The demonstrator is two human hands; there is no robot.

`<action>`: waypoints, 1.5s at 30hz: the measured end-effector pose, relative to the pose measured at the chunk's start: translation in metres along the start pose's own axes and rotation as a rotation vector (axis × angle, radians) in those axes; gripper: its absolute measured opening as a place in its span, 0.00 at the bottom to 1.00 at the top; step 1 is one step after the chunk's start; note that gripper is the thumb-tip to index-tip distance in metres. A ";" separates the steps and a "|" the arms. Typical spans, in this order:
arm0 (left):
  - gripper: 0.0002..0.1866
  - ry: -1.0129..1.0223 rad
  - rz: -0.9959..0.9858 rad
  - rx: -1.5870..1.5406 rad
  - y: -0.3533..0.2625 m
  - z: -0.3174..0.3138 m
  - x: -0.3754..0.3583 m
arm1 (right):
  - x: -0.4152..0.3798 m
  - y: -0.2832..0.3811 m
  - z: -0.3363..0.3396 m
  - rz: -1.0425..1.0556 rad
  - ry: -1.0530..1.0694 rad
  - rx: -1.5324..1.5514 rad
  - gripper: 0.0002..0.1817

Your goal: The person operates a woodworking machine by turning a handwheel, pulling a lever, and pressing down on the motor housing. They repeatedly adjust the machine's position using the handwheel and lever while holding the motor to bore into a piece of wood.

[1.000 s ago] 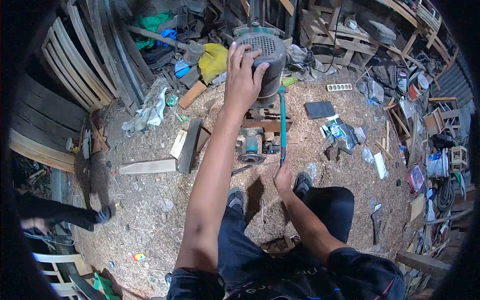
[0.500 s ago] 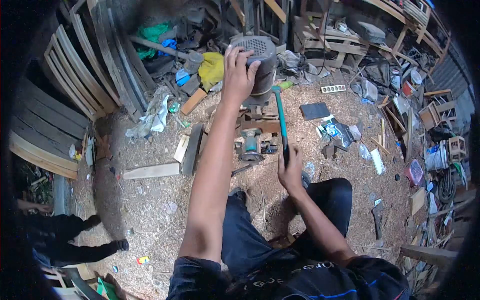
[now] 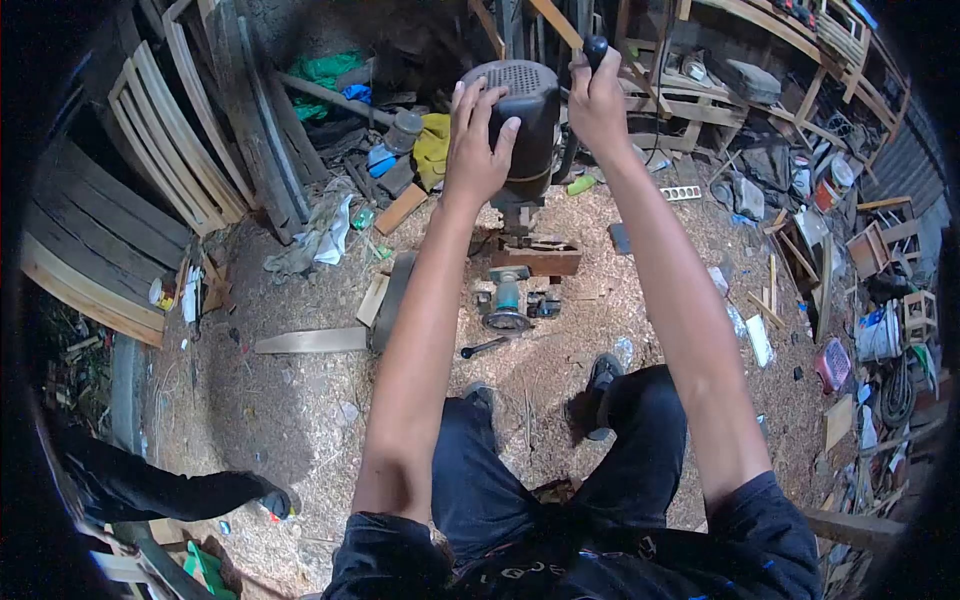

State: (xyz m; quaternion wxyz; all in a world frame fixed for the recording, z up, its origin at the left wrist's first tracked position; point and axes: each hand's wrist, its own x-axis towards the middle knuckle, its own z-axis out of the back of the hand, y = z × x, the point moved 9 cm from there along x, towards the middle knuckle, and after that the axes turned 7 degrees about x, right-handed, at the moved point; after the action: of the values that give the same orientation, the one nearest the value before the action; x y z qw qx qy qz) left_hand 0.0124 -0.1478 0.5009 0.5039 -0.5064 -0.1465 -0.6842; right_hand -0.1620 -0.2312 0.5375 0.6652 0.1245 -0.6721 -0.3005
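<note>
Ahead of me stands an upright machine, its dark cylindrical motor housing (image 3: 530, 130) capped by a perforated top. My left hand (image 3: 476, 150) lies on the housing's left side and top edge, fingers apart. At the right of the housing, my right hand (image 3: 600, 105) is wrapped round a lever, whose black knob (image 3: 595, 48) pokes out above the fist. Below the motor, a brown wood block (image 3: 540, 262) lies across the machine's base. Nearer to me is a greenish round metal handwheel (image 3: 507, 316), with a small black-knobbed handle (image 3: 470, 352) by it.
Wood shavings cover the floor (image 3: 310, 400). A pale board (image 3: 312, 341) lies at the left, before leaning curved wood frames (image 3: 170, 140). Another person's dark-clothed leg (image 3: 180, 497) is at lower left. Clutter and a wooden rack (image 3: 690, 100) line the right and back.
My right hand has swung the lever up from low near my knee to beside the motor's top. My left hand stays on the housing. The other person's leg has shifted.
</note>
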 end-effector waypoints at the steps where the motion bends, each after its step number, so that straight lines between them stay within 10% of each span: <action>1: 0.22 -0.008 0.003 -0.013 0.000 0.001 -0.002 | 0.003 -0.011 -0.006 0.020 0.003 -0.025 0.15; 11: 0.16 0.049 0.362 -0.038 0.079 -0.009 -0.174 | -0.029 -0.134 -0.045 -0.313 0.241 -0.079 0.17; 18: 0.10 0.524 0.651 0.146 0.153 -0.064 -0.409 | -0.171 -0.161 -0.018 -0.255 0.173 -0.019 0.20; 23: 0.24 0.925 0.874 0.169 0.174 -0.092 -0.511 | -0.260 -0.180 0.005 -0.879 0.297 -0.136 0.23; 26: 0.28 1.167 0.944 0.323 0.187 -0.091 -0.557 | -0.223 -0.140 0.011 -0.517 0.173 -0.039 0.21; 36: 0.16 1.111 1.007 0.156 0.174 -0.089 -0.542 | -0.261 -0.136 -0.004 -0.664 0.742 -0.178 0.23; 45: 0.16 1.143 0.900 0.331 0.168 -0.087 -0.529 | -0.253 -0.133 0.014 -0.666 0.773 -0.199 0.21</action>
State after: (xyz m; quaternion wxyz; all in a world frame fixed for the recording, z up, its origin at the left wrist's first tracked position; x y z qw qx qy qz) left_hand 0.0944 0.0010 -0.0344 0.8028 -0.0004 0.2586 -0.5372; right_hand -0.1853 -0.1892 0.2556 0.7420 0.3694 -0.2694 -0.4904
